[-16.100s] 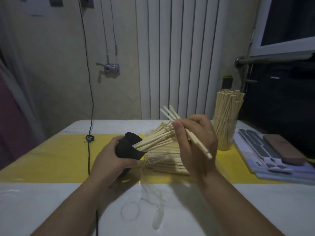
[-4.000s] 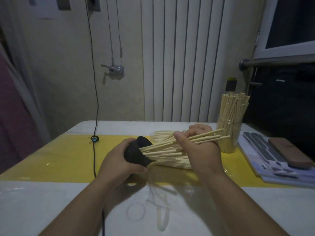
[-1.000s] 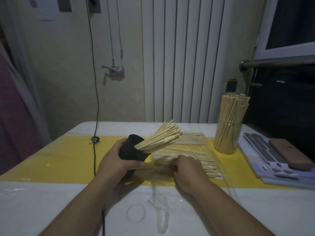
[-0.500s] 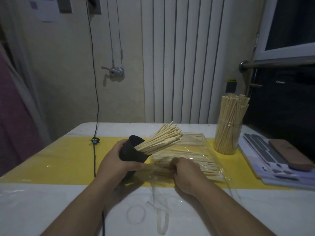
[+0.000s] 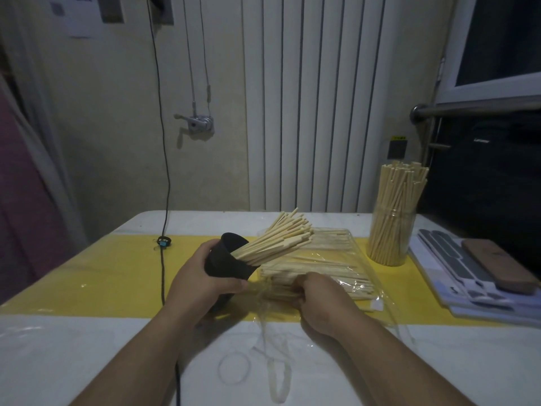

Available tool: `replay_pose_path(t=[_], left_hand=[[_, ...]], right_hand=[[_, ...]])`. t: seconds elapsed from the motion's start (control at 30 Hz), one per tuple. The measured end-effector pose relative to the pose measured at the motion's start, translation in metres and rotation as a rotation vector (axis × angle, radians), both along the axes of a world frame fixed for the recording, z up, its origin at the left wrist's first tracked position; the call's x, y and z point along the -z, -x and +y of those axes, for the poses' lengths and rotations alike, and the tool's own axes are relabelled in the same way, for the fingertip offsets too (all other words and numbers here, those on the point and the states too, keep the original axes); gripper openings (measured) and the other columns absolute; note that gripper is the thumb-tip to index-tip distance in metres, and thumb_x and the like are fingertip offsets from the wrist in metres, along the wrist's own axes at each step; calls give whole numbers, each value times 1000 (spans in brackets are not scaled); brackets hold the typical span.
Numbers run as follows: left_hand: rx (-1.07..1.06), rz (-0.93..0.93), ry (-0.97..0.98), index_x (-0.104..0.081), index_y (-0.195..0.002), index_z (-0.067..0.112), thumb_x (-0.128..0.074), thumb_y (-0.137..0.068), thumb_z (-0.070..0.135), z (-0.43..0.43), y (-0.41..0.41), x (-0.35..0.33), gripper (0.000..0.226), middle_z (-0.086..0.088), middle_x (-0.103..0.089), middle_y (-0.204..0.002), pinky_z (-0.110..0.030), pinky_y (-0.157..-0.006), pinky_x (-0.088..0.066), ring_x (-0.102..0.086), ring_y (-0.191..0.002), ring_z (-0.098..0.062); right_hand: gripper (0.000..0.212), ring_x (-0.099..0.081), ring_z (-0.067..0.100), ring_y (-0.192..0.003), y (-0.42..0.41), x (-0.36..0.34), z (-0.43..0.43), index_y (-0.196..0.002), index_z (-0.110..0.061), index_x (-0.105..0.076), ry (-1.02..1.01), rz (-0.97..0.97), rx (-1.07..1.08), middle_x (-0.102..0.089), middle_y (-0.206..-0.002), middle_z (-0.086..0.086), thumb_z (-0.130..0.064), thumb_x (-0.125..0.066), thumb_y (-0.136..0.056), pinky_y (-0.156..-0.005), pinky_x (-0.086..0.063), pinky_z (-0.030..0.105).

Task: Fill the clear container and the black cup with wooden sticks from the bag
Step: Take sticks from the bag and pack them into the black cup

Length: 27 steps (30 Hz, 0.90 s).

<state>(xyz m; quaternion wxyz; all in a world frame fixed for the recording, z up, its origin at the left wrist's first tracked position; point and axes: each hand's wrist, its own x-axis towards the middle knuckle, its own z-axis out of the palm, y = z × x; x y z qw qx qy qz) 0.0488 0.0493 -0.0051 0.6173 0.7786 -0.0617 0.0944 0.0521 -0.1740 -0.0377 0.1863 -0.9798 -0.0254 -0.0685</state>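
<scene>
Black cup risk: the left hand (image 5: 202,284) wraps the black cup (image 5: 227,263) and holds it tilted toward 2 o'clock; tipped lower, its cup sticks (image 5: 275,240) could slide out onto the worktop (image 5: 87,276).
Bag risk: the right hand (image 5: 319,300) curls round the near ends of the bag sticks (image 5: 322,269) at the mouth of the bag (image 5: 363,259); a hard pull may drag the thin film along or scatter strays.
Clear container risk: the clear container (image 5: 392,244) stands near the bag, at its 2 o'clock; a wide swing could topple it.
Black cup look: matte, tapered, sticks fanning past the rim.
Bag look: clear, crumpled, lying flat at 3 o'clock of the cup, many sticks inside.
Clear container look: upright, crammed, sticks rising well above the rim.
</scene>
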Motion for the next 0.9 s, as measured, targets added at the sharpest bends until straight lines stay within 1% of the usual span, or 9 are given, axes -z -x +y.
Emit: replay_pose_path(t=[0.13, 0.2, 0.27, 0.33, 0.4, 0.5, 0.57, 0.77, 0.9], left_hand=[[-5, -2, 2, -60, -106, 46, -85, -40, 27, -1, 0, 0, 73, 20, -69, -98, -23, -68, -47, -64, -92, -2], [-6, 4, 2, -60, -104, 47, -89, -43, 22, -1, 1, -1, 72, 22, -69, -94, -22, -67, -46, -64, -90, -1], [-5, 0, -8, -59, -103, 46, -94, -53, 11, 0, 2, -1, 71, 20, -69, -96, -22, -67, -46, -64, -91, -3], [-5, -5, -19, -58, -105, 45, -91, -60, 4, 0, 1, -1, 69, 17, -68, -101, -22, -67, -46, -63, -93, -5], [-6, -6, -26, -57, -106, 45, -91, -61, 5, 0, 1, -1, 69, 16, -67, -103, -23, -67, -46, -62, -94, -5], [-6, -7, -32, -58, -108, 45, -94, -55, 11, 0, 0, 0, 73, 15, -67, -105, -24, -67, -47, -63, -96, -7], [-4, -8, -36, -57, -108, 45, -93, -59, 7, 1, 0, 0, 71, 15, -67, -106, -24, -67, -46, -62, -96, -7], [9, -12, -40, -58, -105, 43, -91, -61, 5, 1, 1, 0, 67, 16, -67, -102, -23, -67, -46, -62, -94, -6], [4, -7, -21, -60, -107, 43, -94, -52, 14, 0, 0, 0, 72, 16, -69, -100, -23, -67, -46, -64, -93, -5]], right_hand=[[27, -60, 29, -106, -1, 2, 2, -112, -26, -66, 63, -17, -21, -60, -114, 0, -25, -54, -89, -90, -49, 35], [24, -61, 27, -105, 0, 3, 3, -110, -26, -66, 67, -36, -20, -63, -111, -1, -26, -53, -89, -89, -51, 35], [25, -64, 25, -102, 0, 3, 4, -108, -27, -67, 29, -45, 0, -68, -106, -2, -25, -54, -87, -88, -53, 36], [28, -65, 24, -101, 1, 1, 5, -110, -28, -68, 6, -55, 25, -70, -105, -1, -22, -55, -86, -88, -54, 36], [29, -64, 26, -102, 1, 0, 5, -111, -27, -69, 25, -60, 24, -70, -107, 0, -20, -53, -87, -89, -53, 35], [23, -62, 29, -104, 2, -1, 4, -109, -22, -67, 102, -45, -4, -66, -112, 3, -22, -54, -91, -89, -51, 34], [22, -62, 29, -105, 3, -2, 3, -110, -21, -66, 129, -44, -4, -64, -113, 4, -22, -55, -92, -90, -50, 33], [33, -62, 26, -107, 6, -6, 6, -116, -26, -68, 47, -41, -3, -69, -112, 1, -19, -54, -86, -91, -51, 32], [24, -57, 27, -109, 8, -8, 5, -110, -24, -69, 95, -117, -16, -62, -112, -1, -25, -55, -90, -88, -47, 31]])
